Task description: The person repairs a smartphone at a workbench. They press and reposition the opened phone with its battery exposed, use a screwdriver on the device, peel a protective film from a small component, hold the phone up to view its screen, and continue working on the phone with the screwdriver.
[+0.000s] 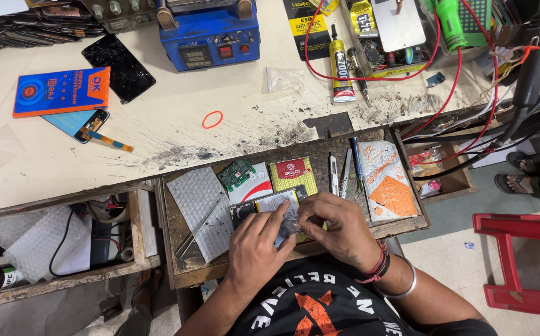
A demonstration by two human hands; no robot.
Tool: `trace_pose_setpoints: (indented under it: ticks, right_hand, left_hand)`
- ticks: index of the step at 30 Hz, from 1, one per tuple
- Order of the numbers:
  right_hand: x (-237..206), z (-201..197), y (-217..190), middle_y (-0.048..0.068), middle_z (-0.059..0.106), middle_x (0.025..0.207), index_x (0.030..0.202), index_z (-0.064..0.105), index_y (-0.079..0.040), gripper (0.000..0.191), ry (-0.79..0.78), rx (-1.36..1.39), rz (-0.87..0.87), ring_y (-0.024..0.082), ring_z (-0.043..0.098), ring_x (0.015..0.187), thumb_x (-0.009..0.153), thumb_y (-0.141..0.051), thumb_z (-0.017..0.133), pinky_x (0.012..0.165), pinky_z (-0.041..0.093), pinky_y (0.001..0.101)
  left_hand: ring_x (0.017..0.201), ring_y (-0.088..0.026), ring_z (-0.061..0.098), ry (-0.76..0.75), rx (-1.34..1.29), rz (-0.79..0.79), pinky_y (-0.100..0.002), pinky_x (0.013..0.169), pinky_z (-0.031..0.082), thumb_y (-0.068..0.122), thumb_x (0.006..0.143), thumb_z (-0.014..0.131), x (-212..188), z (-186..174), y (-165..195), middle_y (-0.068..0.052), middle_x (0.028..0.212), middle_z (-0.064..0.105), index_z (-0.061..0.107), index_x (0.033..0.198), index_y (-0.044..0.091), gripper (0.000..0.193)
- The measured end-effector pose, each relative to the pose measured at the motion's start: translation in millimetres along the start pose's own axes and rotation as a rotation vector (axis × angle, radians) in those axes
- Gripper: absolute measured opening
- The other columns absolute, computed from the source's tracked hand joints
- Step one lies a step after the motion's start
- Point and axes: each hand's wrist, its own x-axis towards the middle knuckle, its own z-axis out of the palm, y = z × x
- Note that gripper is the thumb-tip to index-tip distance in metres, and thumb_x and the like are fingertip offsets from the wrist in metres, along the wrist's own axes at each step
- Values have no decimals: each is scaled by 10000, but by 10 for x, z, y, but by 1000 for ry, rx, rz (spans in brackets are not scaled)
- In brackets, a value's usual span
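Black shirt cloth (319, 305) fills the near edge of my view; above it both of my hands meet over the open drawer (183, 249).

Fingers: my left hand (258, 244) and right hand (339, 231) are both curled shut on a small clear plastic bag (290, 221), pinched between the fingertips of each. What the bag contains I cannot tell.

Key relation: the bag lies directly between the two sets of fingertips, touching both, its long axis running roughly up and down in the view. Neither hand is clearly nearer; the right covers its right edge, the left its lower left.

Just beyond the fingers, partly under the bag, lies a phone battery (268, 204). Further out in the drawer are a green circuit board (237, 173), a sheet of bubble wrap (203, 208) and an orange-and-white packet (387, 180). Well apart on the bench, a red rubber band (212, 119).
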Motion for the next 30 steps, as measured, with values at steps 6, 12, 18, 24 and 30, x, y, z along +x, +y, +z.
trace_pose_setpoints:
  ticks: [6, 12, 18, 24, 30]
  right_hand:
    - [-33, -24, -46, 80, 744, 1019, 979, 774, -67, 153, -21, -130, -32, 230, 759, 891, 852, -145, 807, 733, 595, 329]
    - [-29, 20, -27, 111, 711, 1110, 1012, 763, -15, 313, -72, -69, 80, 241, 745, 889, 818, -252, 831, 718, 587, 333]
    - [-34, 122, 93, 124, 676, 1153, 995, 767, 1, 261, -86, 46, 30, 239, 713, 1001, 857, -216, 817, 817, 570, 327]
    - [-45, 128, 138, 124, 660, 1154, 950, 767, 4, 214, -147, 163, 123, 246, 676, 1036, 912, -206, 775, 886, 540, 339]
    - [-23, 91, 52, 140, 635, 1191, 953, 766, 0, 248, -184, 96, 57, 281, 658, 1060, 881, -235, 792, 881, 532, 367]
  left_hand:
    - [857, -248, 669, 12, 36, -51, -379, 775, 577, 185, 746, 829, 25, -14, 37, -94, 999, 690, 626, 1353, 50, 654]
    - [877, -279, 648, -40, 33, -58, -399, 773, 567, 183, 690, 867, 69, -9, 79, -98, 1021, 666, 593, 1398, 52, 770]
    - [957, -293, 635, -30, -22, 36, -398, 854, 561, 81, 595, 843, 91, 11, 102, -122, 1052, 641, 523, 1445, 1, 912]
    - [877, -277, 614, -78, -19, -1, -397, 807, 550, 71, 634, 854, 101, 24, 77, -106, 986, 625, 549, 1436, 16, 861]
    - [906, -292, 627, -60, -24, 50, -398, 840, 546, -8, 611, 747, 114, 13, 65, -121, 1029, 636, 526, 1429, -12, 847]
